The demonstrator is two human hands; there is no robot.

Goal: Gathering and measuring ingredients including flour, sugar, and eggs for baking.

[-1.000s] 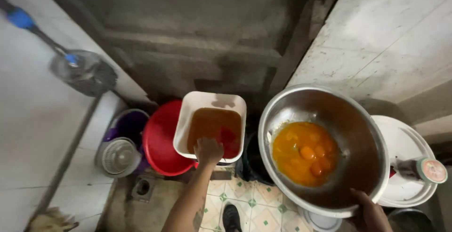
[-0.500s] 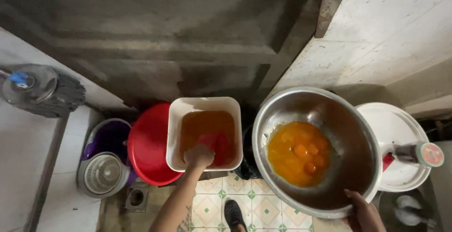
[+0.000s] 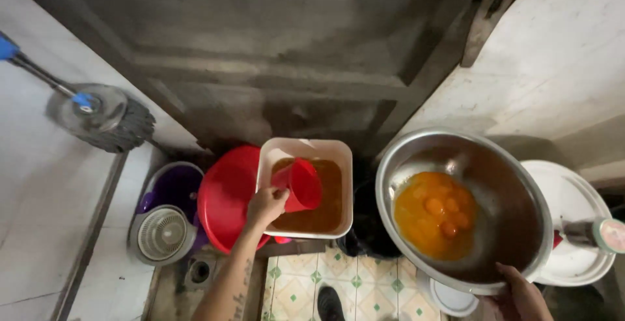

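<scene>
My left hand (image 3: 263, 205) grips a red plastic cup (image 3: 301, 183) and holds it tilted over a white square tub (image 3: 306, 149) filled with amber liquid. My right hand (image 3: 521, 295) holds the near rim of a large steel bowl (image 3: 514, 191). Inside the bowl lie several raw egg yolks (image 3: 436, 215) in a pool of orange liquid. The tub rests on a red basin (image 3: 224, 197).
A purple mop bucket (image 3: 172, 187) with a white spinner basket (image 3: 161, 233) stands at left, below a mop head (image 3: 107, 122) on the grey floor. A white round lid (image 3: 573, 217) lies at right. Patterned tiles (image 3: 364, 292) and a black shoe (image 3: 329, 305) show below.
My left hand has lifted the red cup out of the amber liquid in the tub. The view has shifted slightly; the bowl stays in my right hand.
</scene>
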